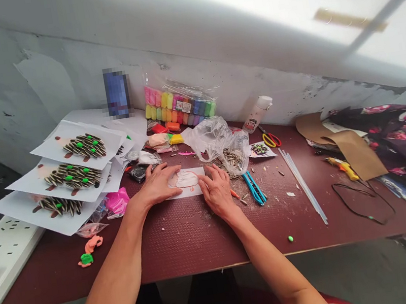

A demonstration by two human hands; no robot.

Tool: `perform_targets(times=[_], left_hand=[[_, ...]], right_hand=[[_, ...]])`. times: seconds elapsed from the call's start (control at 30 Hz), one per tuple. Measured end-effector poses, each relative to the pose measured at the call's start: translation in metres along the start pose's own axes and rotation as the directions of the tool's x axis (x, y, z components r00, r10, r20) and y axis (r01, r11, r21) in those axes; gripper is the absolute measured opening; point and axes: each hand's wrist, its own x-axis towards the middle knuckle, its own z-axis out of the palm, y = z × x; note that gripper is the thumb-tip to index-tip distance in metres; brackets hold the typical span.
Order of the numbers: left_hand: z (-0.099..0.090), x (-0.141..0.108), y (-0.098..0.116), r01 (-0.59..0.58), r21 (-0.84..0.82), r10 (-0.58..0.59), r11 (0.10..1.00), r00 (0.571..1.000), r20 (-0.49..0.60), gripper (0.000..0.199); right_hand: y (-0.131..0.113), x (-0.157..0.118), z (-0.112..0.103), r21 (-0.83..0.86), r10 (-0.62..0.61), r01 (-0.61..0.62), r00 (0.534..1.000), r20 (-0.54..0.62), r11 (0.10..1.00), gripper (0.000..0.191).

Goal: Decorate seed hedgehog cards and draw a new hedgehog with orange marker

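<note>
A small white card (192, 192) lies on the dark red table, with a patch of pale clay (186, 178) spread on it inside a drawn outline. My left hand (159, 183) rests over the card's left end, its fingers apart and touching the card and the clay's edge. At the right end, my right hand (216, 187) has its fingers spread, the fingertips against the card beside the clay. Neither hand holds anything up. Behind my right hand lies a pile of striped seeds (232, 160), partly under a clear plastic bag (210, 138).
Stacked hedgehog pictures (81, 146) and a white power strip (5, 245) stand left. Coloured clay packs (180, 106) and a white bottle (257, 113) are at the back. Rightward lie a blue cutter (255, 188), scissors (271, 139), clear sticks (304, 187) and a glue gun (345, 168).
</note>
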Motion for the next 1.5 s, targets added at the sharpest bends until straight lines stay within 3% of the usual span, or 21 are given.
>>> perform_targets(times=[0.3, 0.6, 0.87, 1.07, 1.27, 1.5], left_hand=[[-0.001, -0.001, 0.002, -0.008, -0.006, 0.008, 1.0, 1.0, -0.01, 0.072], [-0.002, 0.0, 0.001, 0.0, 0.002, 0.0, 1.0, 1.0, 0.01, 0.075], [-0.001, 0.0, 0.0, -0.007, -0.001, 0.007, 1.0, 1.0, 0.008, 0.074], [0.001, 0.002, -0.002, -0.019, -0.014, 0.019, 1.0, 1.0, -0.001, 0.074], [0.001, 0.001, -0.001, -0.01, -0.017, 0.01, 1.0, 1.0, 0.003, 0.075], [-0.001, 0.0, 0.0, -0.009, -0.014, 0.009, 1.0, 1.0, 0.009, 0.075]], right_hand=[[-0.006, 0.002, 0.002, -0.075, -0.023, 0.03, 0.996, 0.09, 0.997, 0.037], [0.015, 0.003, 0.006, 0.066, 0.056, -0.051, 0.996, -0.076, 0.997, 0.032], [0.004, -0.002, -0.005, 0.0, -0.088, 0.088, 0.996, 0.024, 0.996, 0.025], [0.004, 0.0, -0.005, 0.021, -0.039, 0.039, 0.999, -0.017, 0.999, 0.026], [0.001, -0.004, -0.007, -0.035, -0.156, 0.157, 0.987, 0.025, 0.987, 0.026], [0.0, -0.005, -0.004, -0.03, -0.137, 0.138, 0.99, 0.019, 0.99, 0.029]])
